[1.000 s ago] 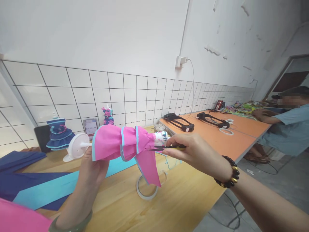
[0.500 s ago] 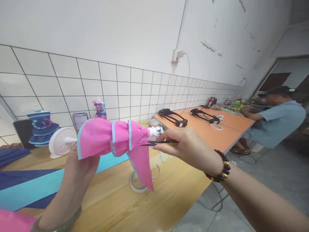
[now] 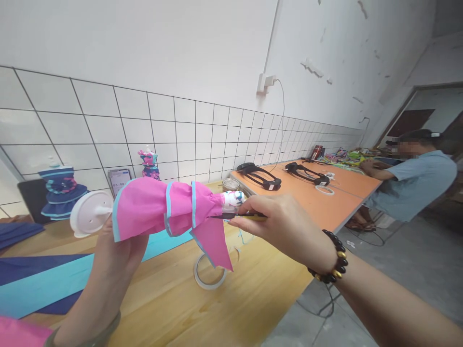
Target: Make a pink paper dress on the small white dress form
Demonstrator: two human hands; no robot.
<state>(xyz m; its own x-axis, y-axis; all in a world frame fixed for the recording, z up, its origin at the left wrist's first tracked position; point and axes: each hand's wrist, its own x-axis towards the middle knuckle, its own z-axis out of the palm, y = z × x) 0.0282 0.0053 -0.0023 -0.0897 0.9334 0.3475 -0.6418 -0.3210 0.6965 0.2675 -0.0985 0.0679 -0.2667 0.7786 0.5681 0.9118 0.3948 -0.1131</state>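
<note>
My left hand (image 3: 117, 248) grips a small doll stand dressed in a pink dress with light blue trim (image 3: 159, 207), held sideways above the wooden table (image 3: 173, 308). The stand's white round base (image 3: 88, 219) points left. My right hand (image 3: 280, 226) pinches small thread snips (image 3: 237, 216), black blades with a yellow handle. The blade tips touch the gathered waist of the dress next to the white patterned bodice (image 3: 231, 198).
A tape ring (image 3: 208, 274) lies on the table under the dress. Blue and navy cloth strips (image 3: 43, 284) lie at left. Two dressed doll stands (image 3: 61, 192) and a phone (image 3: 119, 180) stand by the tiled wall. A person in a blue shirt (image 3: 415, 180) sits at the orange table (image 3: 318, 195).
The camera swung left and then settled. Over the last half second the dress and snips sank slightly, and the hanging pink flap swung a little.
</note>
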